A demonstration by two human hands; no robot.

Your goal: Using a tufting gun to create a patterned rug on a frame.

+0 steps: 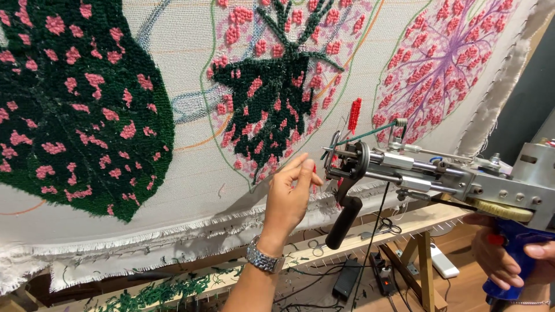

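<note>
Tufting gun [416, 173] between both hands, right [511, 254] gripping.

My left hand [291, 193], a metal watch [263, 258] on its wrist, pinches at the needle end of the tufting gun [416, 173], fingertips close to the stretched cloth [191, 144]. My right hand [509, 257] grips the gun's blue handle [514, 254]. Green yarn [361, 136] runs into the gun. Dark green leaf shapes with pink dots [75, 104] cover the cloth on its wooden frame [370, 231].
</note>
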